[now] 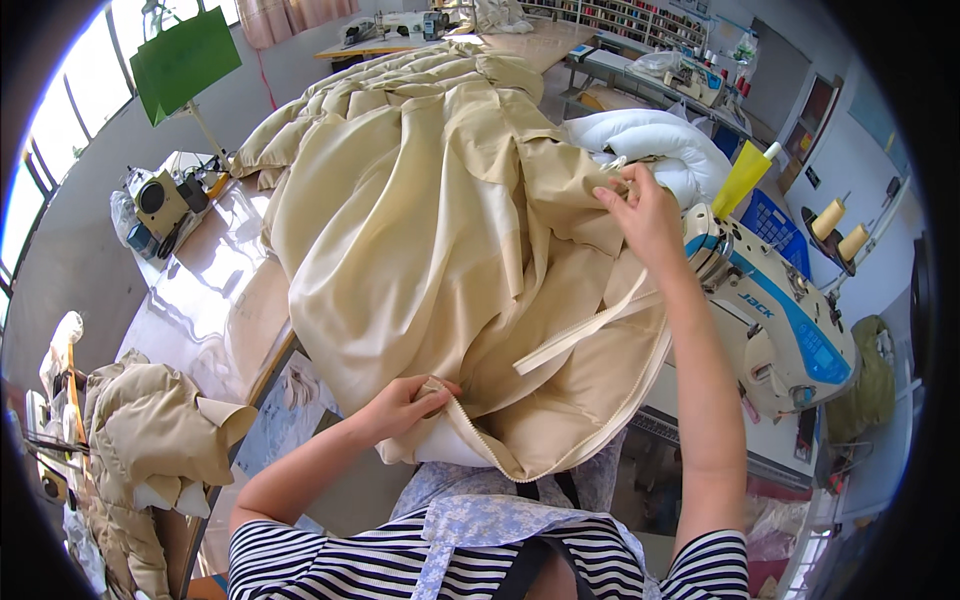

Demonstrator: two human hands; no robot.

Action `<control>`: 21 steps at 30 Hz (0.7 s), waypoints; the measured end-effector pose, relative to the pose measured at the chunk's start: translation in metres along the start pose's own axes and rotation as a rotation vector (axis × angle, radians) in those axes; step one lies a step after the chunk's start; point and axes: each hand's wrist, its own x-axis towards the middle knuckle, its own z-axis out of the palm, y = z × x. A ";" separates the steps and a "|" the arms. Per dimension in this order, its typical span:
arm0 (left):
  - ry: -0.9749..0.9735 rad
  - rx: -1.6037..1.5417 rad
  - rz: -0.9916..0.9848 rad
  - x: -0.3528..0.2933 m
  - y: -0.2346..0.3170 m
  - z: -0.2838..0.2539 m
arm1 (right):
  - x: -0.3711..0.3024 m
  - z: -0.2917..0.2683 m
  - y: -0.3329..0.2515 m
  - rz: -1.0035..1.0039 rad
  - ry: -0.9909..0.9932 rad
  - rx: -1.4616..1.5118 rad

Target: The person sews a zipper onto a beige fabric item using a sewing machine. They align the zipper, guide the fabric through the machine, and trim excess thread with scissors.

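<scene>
A large beige coat [370, 240], with smooth fabric towards me and quilted parts at the far end, spreads over the table and down to my lap. At its near edge my left hand [412, 402] is closed in a pinch on the coat beside a cream zipper [520, 478]. That zipper hangs in a curve across my lap and rises on the right. My right hand [640, 212] is raised higher, thumb and fingers closed on the coat's edge at the upper right. A loose cream strip [575, 340] sticks out over the fabric between the hands.
A white and blue sewing machine [770, 310] stands close on my right, with yellow cloth [744, 180], a blue basket [775, 232] and thread cones [840, 228] around it. White padding [660, 150] lies behind. Beige quilted pieces [160, 420] hang at left, beyond the table edge.
</scene>
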 end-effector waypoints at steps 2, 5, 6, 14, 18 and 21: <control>0.039 -0.165 -0.058 -0.004 -0.010 -0.007 | 0.036 0.008 0.034 0.089 0.043 -0.331; 0.108 -0.190 -0.131 0.004 -0.005 -0.024 | 0.031 0.032 0.009 0.388 -0.730 -0.297; 0.152 -0.250 -0.248 0.011 -0.001 -0.029 | 0.008 0.045 -0.019 0.099 -0.818 -0.150; 0.406 -0.236 -0.103 0.025 -0.031 -0.038 | -0.202 0.057 -0.166 -0.292 -1.282 0.554; 0.072 0.571 -0.018 -0.015 -0.077 -0.028 | -0.109 -0.043 -0.088 0.181 -0.677 0.789; -0.166 0.818 -0.010 -0.044 -0.092 -0.023 | -0.001 -0.031 -0.034 0.090 -0.168 0.434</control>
